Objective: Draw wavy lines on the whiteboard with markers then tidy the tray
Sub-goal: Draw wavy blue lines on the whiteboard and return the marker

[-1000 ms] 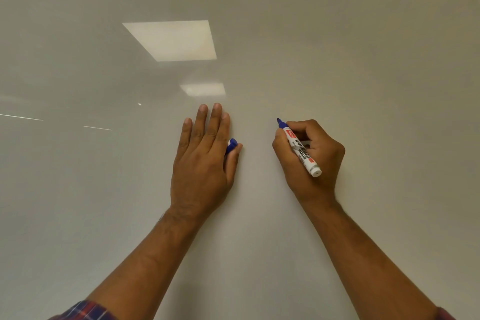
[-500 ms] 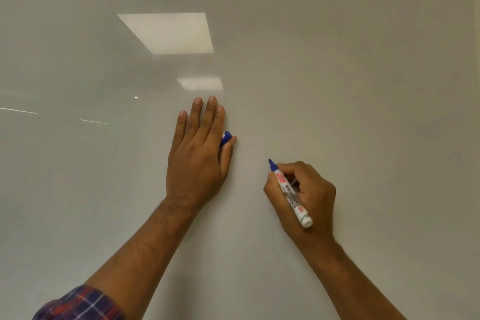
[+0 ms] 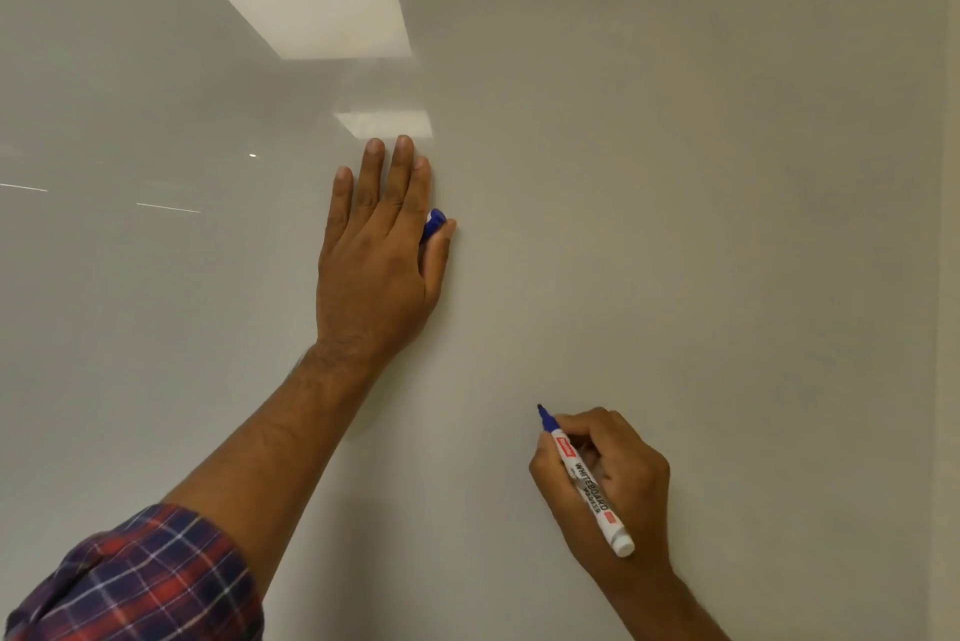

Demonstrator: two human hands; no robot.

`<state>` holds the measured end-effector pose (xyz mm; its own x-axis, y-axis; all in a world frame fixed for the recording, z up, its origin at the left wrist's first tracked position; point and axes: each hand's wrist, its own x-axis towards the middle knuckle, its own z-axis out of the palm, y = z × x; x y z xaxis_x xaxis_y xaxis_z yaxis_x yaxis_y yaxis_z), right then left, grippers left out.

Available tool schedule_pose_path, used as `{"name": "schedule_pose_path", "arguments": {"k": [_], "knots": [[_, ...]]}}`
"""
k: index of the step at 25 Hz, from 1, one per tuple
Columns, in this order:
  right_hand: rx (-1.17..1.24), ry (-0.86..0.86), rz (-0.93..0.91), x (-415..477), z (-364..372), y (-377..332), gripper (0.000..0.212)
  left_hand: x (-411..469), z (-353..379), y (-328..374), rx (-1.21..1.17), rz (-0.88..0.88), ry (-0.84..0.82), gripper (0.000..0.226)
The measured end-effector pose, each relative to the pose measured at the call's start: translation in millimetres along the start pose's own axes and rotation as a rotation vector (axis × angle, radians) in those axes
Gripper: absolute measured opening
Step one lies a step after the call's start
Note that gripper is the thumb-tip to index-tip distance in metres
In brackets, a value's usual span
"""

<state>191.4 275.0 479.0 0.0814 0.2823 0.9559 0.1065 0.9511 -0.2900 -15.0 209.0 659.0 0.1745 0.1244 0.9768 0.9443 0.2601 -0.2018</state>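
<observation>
Left hand [image 3: 376,271] lies flat on the whiteboard [image 3: 675,172], thumb pinching blue cap [image 3: 432,223]; right hand [image 3: 636,482], fingers curled, grips the marker [image 3: 589,484].

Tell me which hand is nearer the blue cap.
Left. The left hand lies flat on the whiteboard with the cap pinched between thumb and forefinger. The right hand is well below and to the right of it, gripping the marker.
</observation>
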Motion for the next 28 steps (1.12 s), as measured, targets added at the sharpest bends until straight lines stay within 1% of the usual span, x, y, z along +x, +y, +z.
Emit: {"name": "schedule_pose_path", "arguments": {"k": [2,6,7,8,9,10,13,15,16,19,23,26,28], "knots": [[-0.019,-0.040,0.009,-17.5,0.4,3.0,0.018,0.3,-0.8,-0.2,0.005,-0.004,0.002,0.065],[-0.130,-0.096,-0.016,-44.1,7.0,11.2,0.016,0.8,-0.8,-0.1,0.009,-0.005,0.016,0.064],[-0.166,-0.116,-0.053,-48.1,10.7,13.3,0.023,0.5,-0.8,0.1,0.009,-0.005,0.020,0.063],[-0.185,-0.159,-0.086,-51.7,13.9,15.6,0.034,0.2,-1.2,0.3,0.007,-0.005,0.022,0.063],[-0.184,-0.186,-0.089,-54.8,16.0,16.8,0.042,0.0,-1.7,0.6,0.003,-0.003,0.022,0.063],[-0.166,-0.185,-0.048,-55.2,14.8,13.6,0.042,-0.3,-2.3,0.8,-0.001,-0.003,0.023,0.063],[-0.043,-0.059,0.152,-42.8,2.3,-5.1,0.022,-0.7,-2.3,0.8,0.001,-0.010,0.014,0.063],[0.094,0.000,0.222,-18.5,-8.2,-20.1,0.014,-0.7,-1.1,1.2,0.001,-0.010,0.008,0.064],[0.146,0.022,0.228,-1.9,-12.2,-26.7,0.011,-0.7,-0.7,1.2,0.001,-0.008,0.007,0.064],[0.230,0.083,0.194,59.1,-15.9,-45.5,0.009,-0.4,0.2,1.0,-0.006,-0.005,0.011,0.064],[0.187,0.171,0.079,137.0,-6.8,-55.0,0.008,-0.6,-1.2,0.2,0.000,-0.006,0.015,0.064],[0.182,0.183,0.022,178.7,0.2,-56.3,0.008,-0.6,-0.8,0.6,-0.003,-0.006,0.019,0.064],[0.160,0.174,0.021,192.1,5.9,-51.5,0.009,-0.6,0.2,0.6,-0.002,-0.006,0.017,0.064]]}}
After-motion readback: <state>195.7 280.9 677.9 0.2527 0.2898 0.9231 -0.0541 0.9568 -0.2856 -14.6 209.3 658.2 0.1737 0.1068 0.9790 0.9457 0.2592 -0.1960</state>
